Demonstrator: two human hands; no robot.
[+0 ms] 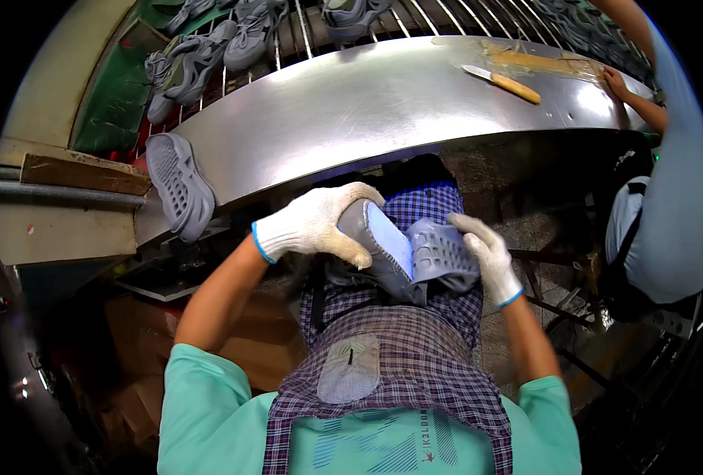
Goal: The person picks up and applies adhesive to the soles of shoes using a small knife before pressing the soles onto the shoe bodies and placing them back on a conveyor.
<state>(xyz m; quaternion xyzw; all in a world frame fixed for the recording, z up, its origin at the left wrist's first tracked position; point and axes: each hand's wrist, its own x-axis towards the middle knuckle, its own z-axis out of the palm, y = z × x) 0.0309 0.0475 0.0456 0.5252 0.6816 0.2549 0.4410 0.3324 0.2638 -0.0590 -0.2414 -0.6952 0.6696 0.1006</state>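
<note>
My left hand [316, 224], in a white knit glove with a blue cuff, is closed around a grey shoe upper [357, 222] above my lap. The upper is tilted so its pale bluish-white underside [389, 240] shows, with a stitched edge around it. In my gloved right hand [490, 257] is a grey moulded sole [444, 247] with rows of holes, gripped at its right side. One end of the sole meets the upper's lower end; whether they are joined there cannot be told. Part of the upper is hidden behind my left fingers.
A metal worktop [327, 111] curves across ahead, with a wooden-handled knife [505, 81] on it. Another grey sole [179, 186] rests at its left end. Grey shoes [248, 36] stand on a bar rack [300, 32] beyond. At right, a co-worker's hand [616, 81] touches the worktop.
</note>
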